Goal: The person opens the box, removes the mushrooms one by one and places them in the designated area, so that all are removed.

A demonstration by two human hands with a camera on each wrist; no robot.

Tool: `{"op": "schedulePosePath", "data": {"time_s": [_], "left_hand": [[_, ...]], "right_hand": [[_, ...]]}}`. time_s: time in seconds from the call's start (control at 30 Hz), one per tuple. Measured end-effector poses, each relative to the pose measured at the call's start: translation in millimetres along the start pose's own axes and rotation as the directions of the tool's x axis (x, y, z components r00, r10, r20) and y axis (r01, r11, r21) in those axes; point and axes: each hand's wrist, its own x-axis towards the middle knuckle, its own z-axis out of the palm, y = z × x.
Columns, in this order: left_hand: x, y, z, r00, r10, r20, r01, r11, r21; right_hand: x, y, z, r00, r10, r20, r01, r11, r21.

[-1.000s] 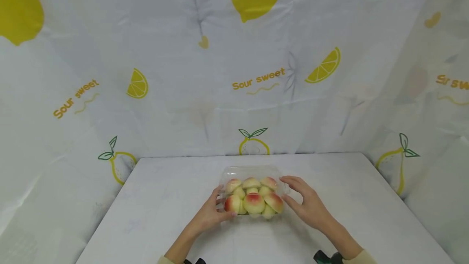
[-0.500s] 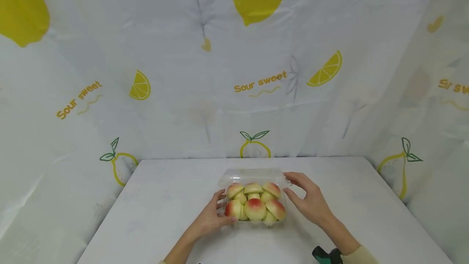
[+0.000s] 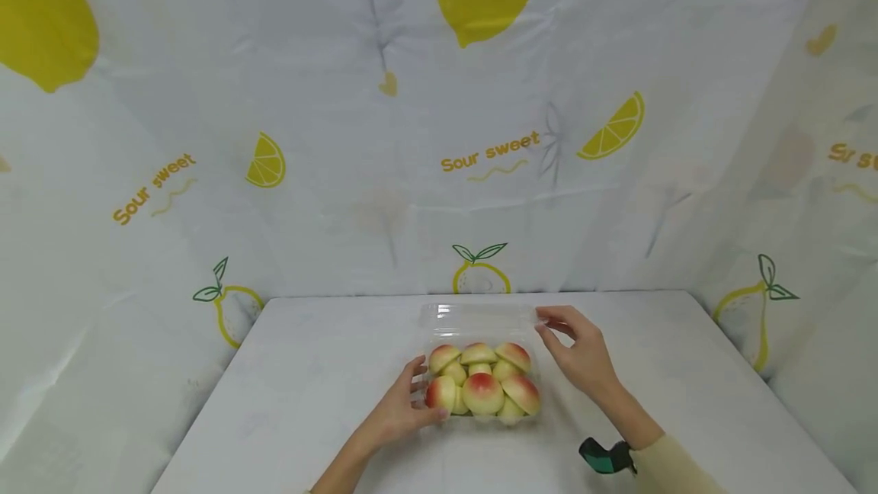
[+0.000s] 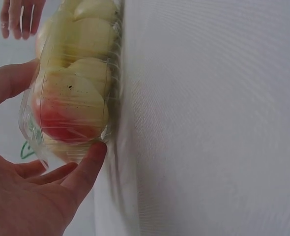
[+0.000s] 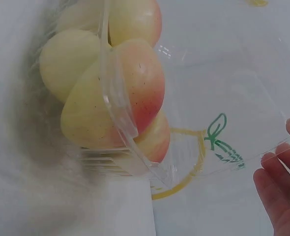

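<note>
"Clear plastic box [image 5: 118,105], where's it at?"

"On the white tbl [image 3: 329,380], approx. mid across. Lid [image 3: 480,320] is up at the back, w/ its top well apart from the base."

"Contents?"

"Mushroom-shaped pcs [image 3: 483,393], pale yellow w/ red blush on the caps. Two rows, three caps each, in the base."

"L hand [image 3: 403,408]?"

"Has the box's L end: thumb at the front corner, fingers curled round the side. Gap btwn them is just the box's width there."

"And R hand [image 3: 586,357]?"

"Pinching the lid's R edge, thumb one side, fingertips other side. Nearly closed up, only thin plastic btwn."

"Nearby?"

"Dark-and-green gadget [image 3: 604,457] by the R wrist, beige sleeve [image 3: 675,471] next to it. Lemon-print sheet [image 3: 329,219] behind tbl."
</note>
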Motion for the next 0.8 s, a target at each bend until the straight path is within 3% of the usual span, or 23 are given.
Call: {"op": "schedulePosePath", "data": {"time_s": [0.23,0.53,0.8], "left_hand": [[-2.8,1.5,1.5,1.000,-0.010,0.004,0.010,1.000,0.001],[-4.2,3.8,2.3,1.000,0.004,-0.003,-0.004,0.999,0.038],[-5.6,6.0,1.8,1.000,-0.006,-0.007,0.006,1.000,0.019]], "right_hand": [[17.1,-18,-2,1.000,0.023,-0.014,-0.024,1.000,-0.020],[15.4,20,5,0.987,0.153,-0.045,-0.156,0.986,-0.061],[15.9,28,11,0.978,0.210,-0.006,-0.210,0.977,-0.045]]}}
